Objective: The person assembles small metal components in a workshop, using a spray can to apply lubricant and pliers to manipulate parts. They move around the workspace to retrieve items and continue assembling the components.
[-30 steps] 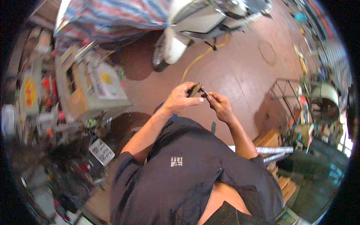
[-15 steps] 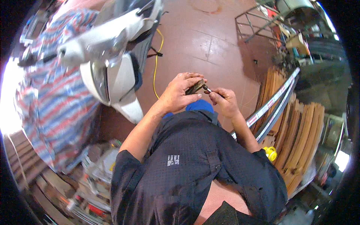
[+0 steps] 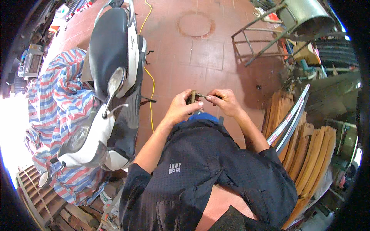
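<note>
My left hand point(image 3: 180, 107) is closed around a small brownish, worn-looking piece point(image 3: 193, 97), its thumb stretched along the near side. Facing it, my right hand point(image 3: 227, 103) pinches a thin metal rod point(image 3: 203, 96) between thumb and fingers. The rod's dark tip points left and meets or nearly meets the brownish piece; whether they touch I cannot tell. Both hands are held in front of my body, above the tiled floor point(image 3: 206, 54). My fingers hide most of the brownish piece.
A white scooter with a black seat point(image 3: 110, 54) stands at left beside a striped tarp point(image 3: 58, 84). A yellow cable point(image 3: 153, 96) crosses the floor. To the right are stacked wooden boards point(image 3: 314, 161), long strips point(image 3: 290, 115) and a metal drum point(image 3: 304, 17) on a frame.
The view has shifted, showing more of the scooter and floor. In my left hand the brownish piece has turned from slanting to nearly upright. The right hand still pinches the rod, now held more level.
</note>
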The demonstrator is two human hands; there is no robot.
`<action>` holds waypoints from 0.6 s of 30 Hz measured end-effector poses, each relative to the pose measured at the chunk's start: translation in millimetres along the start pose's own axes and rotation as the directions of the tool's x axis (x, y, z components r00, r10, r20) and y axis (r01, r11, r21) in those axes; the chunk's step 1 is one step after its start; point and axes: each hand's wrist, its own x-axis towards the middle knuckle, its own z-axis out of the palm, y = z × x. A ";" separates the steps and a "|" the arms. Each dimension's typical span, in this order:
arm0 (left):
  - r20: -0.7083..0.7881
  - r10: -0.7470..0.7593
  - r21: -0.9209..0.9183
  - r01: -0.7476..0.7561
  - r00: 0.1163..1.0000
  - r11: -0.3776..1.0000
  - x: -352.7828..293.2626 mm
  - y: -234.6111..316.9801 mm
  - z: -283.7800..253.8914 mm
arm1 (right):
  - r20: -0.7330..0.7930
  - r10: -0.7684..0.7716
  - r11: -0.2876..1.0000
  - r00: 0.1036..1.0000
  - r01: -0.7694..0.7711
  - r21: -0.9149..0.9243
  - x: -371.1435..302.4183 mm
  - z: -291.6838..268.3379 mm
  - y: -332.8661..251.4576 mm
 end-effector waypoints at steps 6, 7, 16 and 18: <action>0.004 -0.135 -0.363 0.128 0.991 0.923 152.2 41.4 -39.0 | 0.154 -0.071 0.997 0.986 0.069 0.018 142.4 -93.9 -37.8; -0.021 -0.170 -0.391 0.149 0.985 0.908 181.0 40.6 -45.9 | 0.156 -0.075 0.996 0.985 0.068 0.051 167.7 -107.5 -35.4; 0.001 -0.253 -0.451 0.227 0.967 0.863 495.9 108.0 -99.3 | -0.313 0.016 1.000 0.950 -0.008 0.028 386.5 -275.9 28.0; 0.014 -0.157 -0.408 0.149 0.988 0.901 546.3 138.6 -110.0 | -0.503 0.068 0.989 0.862 -0.123 -0.077 398.0 -327.4 53.5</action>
